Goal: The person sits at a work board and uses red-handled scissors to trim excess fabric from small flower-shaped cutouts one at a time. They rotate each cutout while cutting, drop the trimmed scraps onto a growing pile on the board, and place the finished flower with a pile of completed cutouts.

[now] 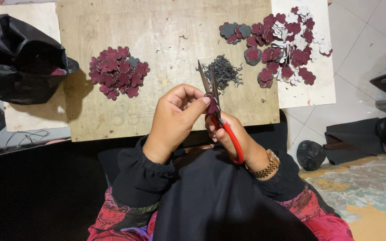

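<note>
**Flower piece held at the scissor blades**

Your left hand point(173, 120) pinches a small dark-red flower-shaped piece point(211, 105) between thumb and fingertips, closed on it, above the near edge of the wooden board point(166, 27). The piece sits just right of that hand and touches the blades of the red-handled scissors point(220, 120). Your right hand point(233, 134) is wrapped around the scissors' handle, closed on it. The scissors' long axis runs from the handle near your right wrist up and slightly left, tips pointing toward the far edge of the board. The left hand is the one on the piece; the right reaches it only through the blades.

Just beyond the tips lies a tangle of dark trimmings point(223, 71) in the middle of the board. A heap of dark-red flowers point(118, 72) sits toward the board's left side. A larger mixed heap of red, grey and white flowers point(282, 44) spreads over the board's far right corner onto a white sheet point(318, 89). A black plastic bag point(18, 58) lies off the left edge.

Your fingers hide most of the piece, and you cannot tell whether the blades are parted or shut on it.
</note>
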Action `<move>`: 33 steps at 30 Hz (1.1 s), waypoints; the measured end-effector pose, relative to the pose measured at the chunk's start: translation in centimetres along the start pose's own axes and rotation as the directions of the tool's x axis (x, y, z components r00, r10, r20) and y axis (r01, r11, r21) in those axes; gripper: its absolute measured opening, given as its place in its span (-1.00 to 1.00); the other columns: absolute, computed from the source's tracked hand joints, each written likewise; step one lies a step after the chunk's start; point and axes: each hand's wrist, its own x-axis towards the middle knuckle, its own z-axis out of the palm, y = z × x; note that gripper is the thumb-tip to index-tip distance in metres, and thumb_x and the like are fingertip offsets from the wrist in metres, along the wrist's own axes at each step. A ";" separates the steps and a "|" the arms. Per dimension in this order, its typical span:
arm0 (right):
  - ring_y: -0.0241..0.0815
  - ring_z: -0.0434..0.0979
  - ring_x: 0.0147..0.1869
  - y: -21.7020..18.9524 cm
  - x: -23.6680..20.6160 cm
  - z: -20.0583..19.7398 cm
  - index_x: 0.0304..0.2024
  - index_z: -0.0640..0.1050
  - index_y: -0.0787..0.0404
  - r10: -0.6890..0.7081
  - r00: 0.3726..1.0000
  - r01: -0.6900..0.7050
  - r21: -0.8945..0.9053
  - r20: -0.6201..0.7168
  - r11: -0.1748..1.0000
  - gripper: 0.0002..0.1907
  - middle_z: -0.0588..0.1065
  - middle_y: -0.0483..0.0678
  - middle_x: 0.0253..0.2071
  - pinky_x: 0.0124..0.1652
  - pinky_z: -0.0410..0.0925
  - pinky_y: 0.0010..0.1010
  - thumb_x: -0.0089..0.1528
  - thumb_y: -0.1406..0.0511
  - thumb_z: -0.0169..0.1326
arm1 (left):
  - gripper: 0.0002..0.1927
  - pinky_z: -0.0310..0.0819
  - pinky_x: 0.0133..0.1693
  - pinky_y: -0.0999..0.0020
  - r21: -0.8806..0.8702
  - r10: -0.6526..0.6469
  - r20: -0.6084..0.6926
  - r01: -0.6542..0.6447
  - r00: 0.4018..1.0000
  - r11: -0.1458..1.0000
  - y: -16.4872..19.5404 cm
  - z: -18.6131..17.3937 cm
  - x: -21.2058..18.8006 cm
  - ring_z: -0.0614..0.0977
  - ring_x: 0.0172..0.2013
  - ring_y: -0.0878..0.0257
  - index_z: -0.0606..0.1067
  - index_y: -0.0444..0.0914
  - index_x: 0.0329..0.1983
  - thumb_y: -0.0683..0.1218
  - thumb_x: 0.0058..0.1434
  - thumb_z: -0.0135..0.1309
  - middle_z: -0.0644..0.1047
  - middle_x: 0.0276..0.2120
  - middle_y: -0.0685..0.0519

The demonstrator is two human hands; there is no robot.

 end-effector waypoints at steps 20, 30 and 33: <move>-0.43 0.19 -0.32 -0.1 0.2 -0.2 -0.25 0.34 0.18 -0.014 1.000 0.014 -0.008 -0.005 1.000 -0.34 0.24 -0.25 -0.36 -0.32 0.20 -0.58 0.28 -0.27 0.04 | -0.92 0.53 -0.11 0.47 -0.057 0.009 -0.024 -0.010 1.000 0.998 0.2 -0.5 0.2 0.59 -0.23 0.39 0.48 -0.36 -0.13 -0.30 0.33 0.11 0.58 -0.25 0.07; -0.44 0.17 -0.39 0.3 0.1 -0.2 -0.25 0.35 0.18 0.051 0.999 -0.050 0.067 -0.007 0.996 -0.34 0.23 -0.26 -0.43 -0.38 0.18 -0.58 0.26 -0.26 0.08 | -0.89 0.53 -0.16 0.48 -0.019 -0.033 -0.025 0.032 0.999 0.999 1.0 -0.6 0.2 0.62 -0.25 0.39 0.53 -0.38 -0.10 -0.27 0.33 0.11 0.61 -0.25 0.04; -0.44 0.16 -0.39 0.3 0.2 -0.5 -0.26 0.34 0.18 0.068 0.998 -0.067 0.043 -0.005 0.997 -0.35 0.24 -0.26 -0.44 -0.38 0.15 -0.59 0.27 -0.25 0.07 | -0.87 0.55 -0.23 0.51 -0.002 -0.079 -0.052 0.079 0.996 0.997 1.4 -0.6 0.4 0.63 -0.27 0.42 0.52 -0.36 -0.10 -0.25 0.31 0.12 0.59 -0.24 0.07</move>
